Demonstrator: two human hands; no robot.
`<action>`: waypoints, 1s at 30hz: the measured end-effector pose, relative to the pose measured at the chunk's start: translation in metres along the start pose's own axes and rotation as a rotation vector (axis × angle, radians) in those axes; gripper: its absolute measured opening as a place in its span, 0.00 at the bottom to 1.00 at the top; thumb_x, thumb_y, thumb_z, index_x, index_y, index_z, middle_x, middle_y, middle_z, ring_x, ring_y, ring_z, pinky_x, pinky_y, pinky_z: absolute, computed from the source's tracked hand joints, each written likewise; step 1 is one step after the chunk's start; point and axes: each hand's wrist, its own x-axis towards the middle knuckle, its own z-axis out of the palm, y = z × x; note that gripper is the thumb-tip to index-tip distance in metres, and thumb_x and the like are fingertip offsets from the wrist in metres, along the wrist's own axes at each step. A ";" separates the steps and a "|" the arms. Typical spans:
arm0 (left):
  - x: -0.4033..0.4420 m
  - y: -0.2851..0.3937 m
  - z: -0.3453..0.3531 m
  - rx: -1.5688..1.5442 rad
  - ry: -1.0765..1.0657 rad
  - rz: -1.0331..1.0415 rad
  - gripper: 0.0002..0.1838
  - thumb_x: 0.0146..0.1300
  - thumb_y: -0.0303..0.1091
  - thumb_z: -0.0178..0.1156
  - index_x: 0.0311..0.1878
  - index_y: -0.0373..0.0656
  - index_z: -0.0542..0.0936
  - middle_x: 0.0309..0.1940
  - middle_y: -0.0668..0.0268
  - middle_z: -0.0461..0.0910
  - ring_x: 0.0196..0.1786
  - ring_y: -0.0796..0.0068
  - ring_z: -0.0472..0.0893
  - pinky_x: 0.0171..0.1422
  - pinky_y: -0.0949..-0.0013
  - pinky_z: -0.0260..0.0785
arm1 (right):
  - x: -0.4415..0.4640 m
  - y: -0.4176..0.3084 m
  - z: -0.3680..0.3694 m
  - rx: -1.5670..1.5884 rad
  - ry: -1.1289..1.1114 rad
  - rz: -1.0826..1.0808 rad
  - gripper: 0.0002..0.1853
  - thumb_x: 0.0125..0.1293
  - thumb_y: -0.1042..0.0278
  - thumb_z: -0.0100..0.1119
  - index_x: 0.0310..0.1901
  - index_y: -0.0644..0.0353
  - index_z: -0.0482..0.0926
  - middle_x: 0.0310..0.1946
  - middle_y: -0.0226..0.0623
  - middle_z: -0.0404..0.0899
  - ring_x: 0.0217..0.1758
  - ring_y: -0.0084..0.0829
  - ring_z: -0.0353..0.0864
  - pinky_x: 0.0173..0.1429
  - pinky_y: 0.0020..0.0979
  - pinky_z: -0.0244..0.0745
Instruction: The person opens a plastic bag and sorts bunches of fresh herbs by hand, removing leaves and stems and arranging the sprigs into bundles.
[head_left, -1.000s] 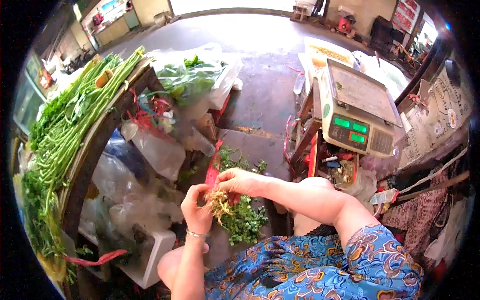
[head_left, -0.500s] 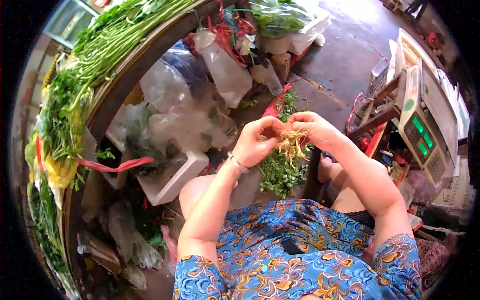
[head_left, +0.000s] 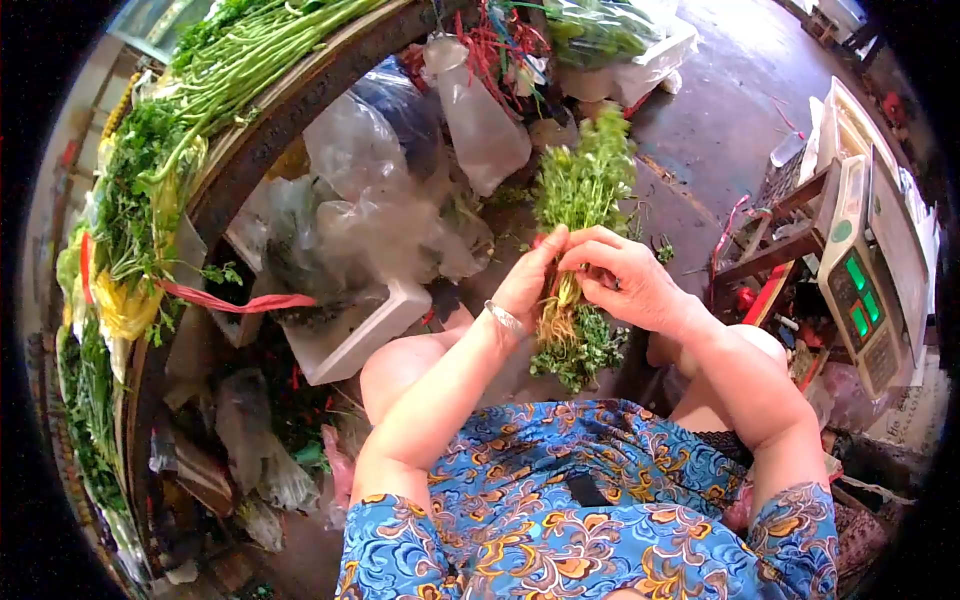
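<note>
Head view: both hands close on a bunch of greens

A seated person in a blue patterned garment (head_left: 560,460) leans over a bunch of greens (head_left: 586,185) in front of their lap. It lies between the two hands, leafy tops pointing to the far side and pale roots (head_left: 562,325) hanging toward the near side. The left hand (head_left: 525,287), with a bracelet (head_left: 504,317) at the wrist, pinches the stems from the left. The right hand (head_left: 637,282) comes from the right with fingers bent over the stems; I cannot tell what its tips pinch.

The step in hand looks like gathering the stems near their base. The next move seems to call for a steady left hold while the right fingers work.

Just beyond the lap, under the roots, lie more loose greens (head_left: 590,355). To the left are a white foam box (head_left: 370,335) and plastic bags (head_left: 370,230); to the right, a scale (head_left: 862,270) with lit green digits.

Half a second ago the hands were at a tangle of roots, with no tall leafy tops beyond them; now those tops stand clear on the far side.
</note>
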 end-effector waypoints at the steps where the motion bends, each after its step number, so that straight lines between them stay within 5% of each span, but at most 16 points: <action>1: 0.001 0.002 -0.001 -0.074 0.036 0.067 0.20 0.68 0.54 0.52 0.46 0.46 0.78 0.40 0.65 0.80 0.43 0.69 0.80 0.47 0.65 0.74 | 0.002 0.000 0.002 0.000 0.000 0.000 0.09 0.56 0.80 0.56 0.39 0.60 0.78 0.39 0.35 0.76 0.33 0.30 0.78 0.35 0.26 0.73; 4: -0.001 0.011 0.002 -0.049 0.110 0.140 0.15 0.67 0.48 0.56 0.43 0.45 0.79 0.37 0.65 0.82 0.40 0.69 0.81 0.44 0.64 0.75 | 0.007 0.003 0.001 -0.026 0.138 -0.139 0.10 0.57 0.80 0.57 0.42 0.60 0.78 0.39 0.34 0.77 0.31 0.26 0.78 0.34 0.25 0.73; 8: -0.009 0.017 0.012 0.032 0.148 0.279 0.11 0.63 0.34 0.62 0.45 0.41 0.78 0.40 0.62 0.82 0.41 0.69 0.82 0.45 0.63 0.77 | 0.006 0.014 -0.003 0.319 0.215 0.231 0.06 0.63 0.76 0.58 0.42 0.63 0.78 0.39 0.30 0.80 0.37 0.18 0.78 0.37 0.21 0.72; 10: -0.010 0.018 0.013 -0.011 0.137 0.341 0.13 0.59 0.28 0.65 0.47 0.41 0.77 0.40 0.62 0.82 0.41 0.67 0.82 0.46 0.61 0.77 | 0.010 0.014 -0.005 0.183 0.245 0.236 0.08 0.63 0.73 0.59 0.44 0.62 0.77 0.39 0.32 0.80 0.37 0.19 0.78 0.41 0.23 0.74; 13: -0.006 0.017 0.003 -0.058 0.256 0.439 0.17 0.54 0.23 0.68 0.47 0.44 0.77 0.41 0.64 0.82 0.42 0.68 0.81 0.46 0.62 0.78 | 0.012 0.022 0.003 0.318 0.122 0.407 0.22 0.62 0.65 0.64 0.54 0.65 0.72 0.43 0.35 0.80 0.43 0.23 0.79 0.50 0.27 0.75; 14: -0.006 0.018 0.001 -0.063 0.255 0.447 0.17 0.54 0.23 0.68 0.47 0.44 0.77 0.41 0.64 0.82 0.42 0.68 0.81 0.46 0.62 0.78 | 0.014 0.022 0.009 0.528 0.050 0.436 0.28 0.61 0.63 0.66 0.60 0.66 0.69 0.46 0.35 0.78 0.46 0.24 0.77 0.54 0.28 0.73; 20: -0.010 0.020 0.001 0.094 0.364 0.517 0.17 0.52 0.25 0.70 0.46 0.43 0.78 0.38 0.66 0.82 0.40 0.71 0.82 0.44 0.67 0.78 | 0.020 0.030 0.037 0.332 0.000 0.405 0.35 0.58 0.63 0.65 0.64 0.67 0.64 0.45 0.40 0.78 0.46 0.26 0.76 0.53 0.28 0.72; 22: -0.015 0.023 0.009 0.175 0.464 0.561 0.17 0.52 0.26 0.71 0.45 0.44 0.77 0.36 0.68 0.82 0.39 0.75 0.80 0.43 0.69 0.73 | 0.024 0.035 0.039 0.299 -0.034 0.349 0.23 0.61 0.64 0.59 0.55 0.69 0.72 0.40 0.35 0.80 0.43 0.24 0.76 0.48 0.28 0.72; 24: -0.018 0.030 0.006 0.265 0.381 0.537 0.17 0.55 0.33 0.70 0.46 0.47 0.77 0.37 0.71 0.82 0.37 0.77 0.79 0.39 0.70 0.70 | 0.029 0.033 0.038 0.603 -0.027 0.479 0.18 0.64 0.64 0.57 0.50 0.68 0.75 0.39 0.31 0.80 0.42 0.21 0.76 0.47 0.26 0.72; 26: -0.025 0.032 0.007 0.321 0.501 0.375 0.14 0.61 0.42 0.64 0.48 0.50 0.76 0.41 0.75 0.80 0.40 0.81 0.77 0.39 0.74 0.65 | 0.038 0.034 0.032 0.888 0.013 0.682 0.15 0.66 0.64 0.56 0.50 0.63 0.77 0.38 0.30 0.81 0.40 0.21 0.78 0.46 0.27 0.74; 30: -0.025 0.030 -0.008 0.281 0.419 0.338 0.14 0.63 0.40 0.61 0.51 0.51 0.75 0.43 0.73 0.81 0.43 0.78 0.78 0.44 0.70 0.66 | 0.049 0.045 0.026 1.152 0.145 0.765 0.14 0.67 0.64 0.55 0.49 0.64 0.77 0.33 0.32 0.81 0.32 0.27 0.81 0.36 0.31 0.77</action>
